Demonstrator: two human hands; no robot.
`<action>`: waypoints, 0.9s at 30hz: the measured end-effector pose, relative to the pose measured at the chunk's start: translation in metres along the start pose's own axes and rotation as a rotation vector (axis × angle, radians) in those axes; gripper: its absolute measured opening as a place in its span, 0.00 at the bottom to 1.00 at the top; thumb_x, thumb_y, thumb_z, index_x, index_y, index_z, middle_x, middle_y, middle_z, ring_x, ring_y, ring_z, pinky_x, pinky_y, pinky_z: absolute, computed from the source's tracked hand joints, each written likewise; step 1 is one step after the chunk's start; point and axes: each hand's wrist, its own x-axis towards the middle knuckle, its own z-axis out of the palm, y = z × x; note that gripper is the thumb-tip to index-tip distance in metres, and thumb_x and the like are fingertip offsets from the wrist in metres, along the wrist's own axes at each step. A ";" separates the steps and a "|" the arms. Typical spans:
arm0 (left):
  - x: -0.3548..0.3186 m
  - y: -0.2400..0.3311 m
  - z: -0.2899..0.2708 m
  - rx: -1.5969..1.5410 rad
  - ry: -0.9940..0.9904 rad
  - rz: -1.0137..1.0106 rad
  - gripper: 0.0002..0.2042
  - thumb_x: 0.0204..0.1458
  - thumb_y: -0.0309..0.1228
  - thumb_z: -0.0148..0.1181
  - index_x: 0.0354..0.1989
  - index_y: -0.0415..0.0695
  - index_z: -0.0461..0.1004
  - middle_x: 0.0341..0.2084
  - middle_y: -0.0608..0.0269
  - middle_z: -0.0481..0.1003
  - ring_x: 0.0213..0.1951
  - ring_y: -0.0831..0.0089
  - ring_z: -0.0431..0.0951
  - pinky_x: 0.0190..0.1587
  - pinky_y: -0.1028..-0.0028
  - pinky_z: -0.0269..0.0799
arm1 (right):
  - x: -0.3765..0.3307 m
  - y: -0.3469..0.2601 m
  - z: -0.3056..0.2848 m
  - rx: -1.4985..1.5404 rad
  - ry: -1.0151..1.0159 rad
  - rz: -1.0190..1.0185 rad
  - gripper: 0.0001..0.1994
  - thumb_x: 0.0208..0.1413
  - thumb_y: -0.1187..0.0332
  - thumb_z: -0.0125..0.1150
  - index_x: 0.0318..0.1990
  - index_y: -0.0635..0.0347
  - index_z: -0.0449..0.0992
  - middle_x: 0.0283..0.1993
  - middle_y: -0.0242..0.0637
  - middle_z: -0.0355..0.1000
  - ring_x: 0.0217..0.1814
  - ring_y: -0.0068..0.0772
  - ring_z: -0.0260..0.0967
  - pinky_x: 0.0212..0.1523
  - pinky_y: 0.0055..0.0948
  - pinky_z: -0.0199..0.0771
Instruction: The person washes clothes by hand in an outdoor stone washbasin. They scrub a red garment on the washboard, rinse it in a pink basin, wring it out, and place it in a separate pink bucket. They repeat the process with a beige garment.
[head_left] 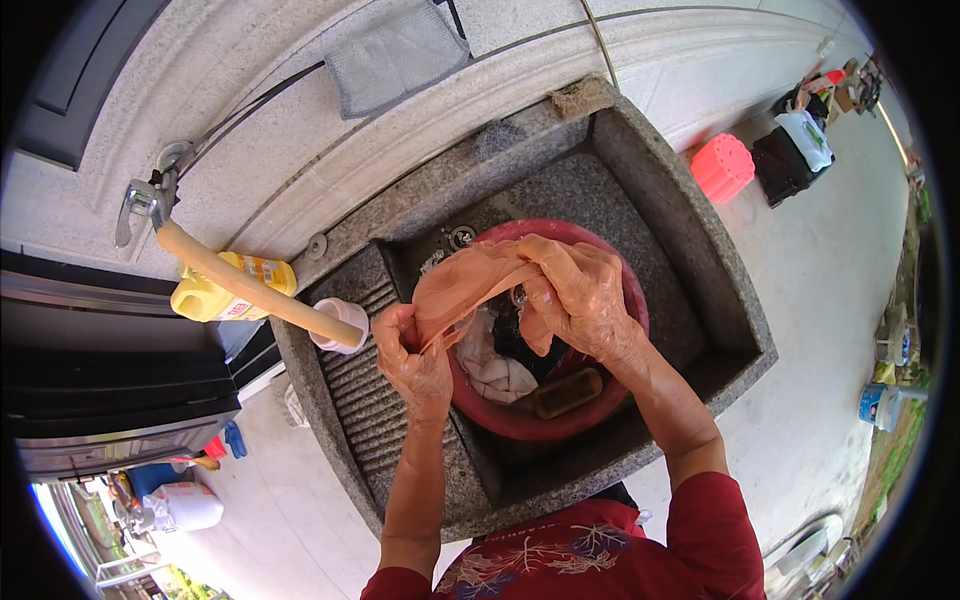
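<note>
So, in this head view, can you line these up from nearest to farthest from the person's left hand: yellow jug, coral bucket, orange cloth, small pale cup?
Starting from the left hand:
1. Orange cloth, pinched in its fingers.
2. Small pale cup, just to its left.
3. Yellow jug, farther left, past the cup.
4. Coral bucket, far off to the right.

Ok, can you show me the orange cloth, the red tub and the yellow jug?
Orange cloth [457,284]: head view, on its broad left part.
Red tub [508,425]: head view, on its near side wall.
Yellow jug [204,296]: head view, on its plain yellow body.
</note>
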 end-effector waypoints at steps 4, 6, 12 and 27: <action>-0.024 -0.035 0.017 0.409 -0.299 0.067 0.19 0.45 0.17 0.55 0.47 0.41 0.65 0.41 0.52 0.66 0.43 0.53 0.70 0.45 0.62 0.66 | -0.059 0.050 0.039 -0.125 -0.026 0.214 0.11 0.46 0.74 0.58 0.40 0.60 0.72 0.29 0.37 0.70 0.31 0.41 0.70 0.31 0.34 0.71; -0.051 -0.077 0.024 0.584 -0.454 0.032 0.20 0.45 0.19 0.55 0.50 0.42 0.65 0.45 0.52 0.66 0.49 0.53 0.67 0.48 0.59 0.64 | -0.098 0.076 0.073 -0.243 -0.103 0.299 0.12 0.45 0.72 0.59 0.40 0.57 0.73 0.31 0.34 0.68 0.36 0.38 0.68 0.34 0.33 0.69; -0.116 -0.174 0.042 0.710 -0.709 -0.080 0.24 0.49 0.31 0.52 0.59 0.52 0.62 0.58 0.51 0.60 0.63 0.52 0.54 0.59 0.47 0.50 | -0.190 0.123 0.134 -0.496 -0.356 0.179 0.17 0.45 0.64 0.59 0.46 0.44 0.73 0.49 0.33 0.63 0.54 0.41 0.59 0.47 0.51 0.57; -0.045 -0.103 0.034 0.056 -0.478 -0.189 0.47 0.33 0.34 0.75 0.64 0.50 0.52 0.61 0.53 0.53 0.59 0.60 0.61 0.54 0.61 0.65 | -0.071 0.078 0.069 0.243 -0.546 0.434 0.04 0.44 0.72 0.57 0.26 0.61 0.75 0.39 0.38 0.72 0.34 0.47 0.72 0.36 0.39 0.72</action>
